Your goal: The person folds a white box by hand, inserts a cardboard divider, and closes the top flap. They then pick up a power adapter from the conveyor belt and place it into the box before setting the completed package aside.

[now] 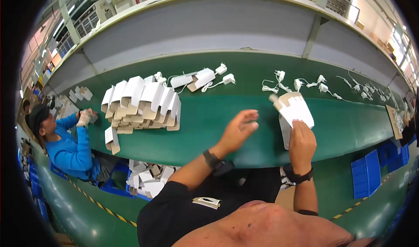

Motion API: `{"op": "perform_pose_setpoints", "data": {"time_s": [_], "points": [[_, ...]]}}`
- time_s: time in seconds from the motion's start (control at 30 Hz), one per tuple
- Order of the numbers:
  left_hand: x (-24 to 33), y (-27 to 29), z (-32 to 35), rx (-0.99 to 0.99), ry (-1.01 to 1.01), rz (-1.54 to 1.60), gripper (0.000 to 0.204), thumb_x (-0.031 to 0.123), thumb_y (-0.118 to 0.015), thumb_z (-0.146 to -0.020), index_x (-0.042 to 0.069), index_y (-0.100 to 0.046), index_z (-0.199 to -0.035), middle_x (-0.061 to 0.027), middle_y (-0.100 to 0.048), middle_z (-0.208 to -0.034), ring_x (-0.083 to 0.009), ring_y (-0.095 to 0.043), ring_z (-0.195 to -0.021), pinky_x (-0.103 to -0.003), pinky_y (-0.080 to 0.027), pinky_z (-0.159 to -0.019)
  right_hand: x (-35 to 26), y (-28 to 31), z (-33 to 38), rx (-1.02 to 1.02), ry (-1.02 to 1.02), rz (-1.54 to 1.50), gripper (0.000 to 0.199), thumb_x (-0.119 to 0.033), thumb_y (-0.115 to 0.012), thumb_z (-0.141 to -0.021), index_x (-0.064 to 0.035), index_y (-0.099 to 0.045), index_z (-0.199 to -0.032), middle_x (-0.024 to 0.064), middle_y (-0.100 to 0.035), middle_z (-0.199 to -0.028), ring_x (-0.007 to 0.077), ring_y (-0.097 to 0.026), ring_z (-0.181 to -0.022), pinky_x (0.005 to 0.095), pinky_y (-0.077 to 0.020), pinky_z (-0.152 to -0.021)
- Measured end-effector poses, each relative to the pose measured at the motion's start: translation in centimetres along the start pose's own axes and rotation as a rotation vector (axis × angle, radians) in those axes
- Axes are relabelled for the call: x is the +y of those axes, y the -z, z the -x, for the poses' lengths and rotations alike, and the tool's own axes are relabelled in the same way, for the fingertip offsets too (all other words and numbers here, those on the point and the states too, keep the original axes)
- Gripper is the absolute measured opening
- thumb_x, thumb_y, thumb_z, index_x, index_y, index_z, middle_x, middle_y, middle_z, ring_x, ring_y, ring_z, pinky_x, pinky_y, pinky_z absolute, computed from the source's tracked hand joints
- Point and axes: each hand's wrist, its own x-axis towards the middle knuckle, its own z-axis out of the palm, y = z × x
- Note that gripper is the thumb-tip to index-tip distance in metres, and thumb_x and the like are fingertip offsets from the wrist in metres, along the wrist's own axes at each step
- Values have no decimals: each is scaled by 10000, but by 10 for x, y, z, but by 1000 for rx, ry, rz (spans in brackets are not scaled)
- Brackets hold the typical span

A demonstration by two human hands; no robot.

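My right hand (302, 143) grips a small white cardboard box (295, 111) with brown open flaps, held upright over the green belt (218, 125). My left hand (238, 130) hovers beside it with fingers spread, empty, a short way left of the box. A pile of white folded boxes (142, 103) lies further left on the belt. Both wrists wear dark watches.
White chargers with coiled cables (279, 83) lie along the belt's far side, with more (209, 77) near the pile. A person in a blue top (65, 146) works at the left. Loose boxes fill a bin (146, 179) below the belt. Blue crates (366, 175) stand at right.
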Motion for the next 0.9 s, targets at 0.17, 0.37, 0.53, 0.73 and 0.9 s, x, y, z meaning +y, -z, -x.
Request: {"op": "perform_pose_setpoints", "data": {"time_s": [0.17, 0.37, 0.53, 0.73, 0.9], "points": [[17, -35, 27, -12, -103, 348, 798, 398, -729, -923, 9, -367, -1518, -148, -473, -1487, -238, -478, -1353, -381, -363, -1144, -82, -1, 9, 106, -37, -446, 343, -39, -681, -869, -14, -656, -1210, 144, -710, -1135, 343, -678, -1029, 417, -550, -849], [19, 3, 56, -89, 84, 314, 1010, 575, -770, -824, 8, -333, -1537, -147, -449, -1507, -240, -453, -1378, -392, -321, -1172, -85, -1, 11, -22, -57, -895, 341, -57, -686, -891, -7, -608, -1220, 137, -719, -1004, 267, -702, -875, 355, -549, -769], [36, 4, 83, -388, 295, 203, 1124, 633, -806, -749, 18, -311, -1549, -139, -448, -1500, -243, -439, -1394, -393, -319, -1175, -38, 28, -5, -483, -340, -1114, 360, -77, -707, -900, -23, -563, -1226, 77, -695, -854, 137, -674, -773, 268, -503, -706], [36, -12, 93, -345, 325, 298, 1136, 626, -821, -738, 24, -302, -1550, -129, -461, -1479, -242, -429, -1400, -385, -320, -1171, -29, 35, -8, -489, -244, -1127, 356, -100, -749, -874, -33, -565, -1170, 41, -678, -743, 116, -657, -697, 260, -486, -643], [28, -17, 90, -445, 298, 193, 1045, 504, -804, -800, 45, -262, -1566, -128, -450, -1482, -237, -432, -1394, -395, -343, -1154, -14, 41, -4, -663, -153, -1042, 378, -113, -781, -851, -39, -566, -1152, 28, -665, -716, 127, -646, -652, 266, -482, -620]]}}
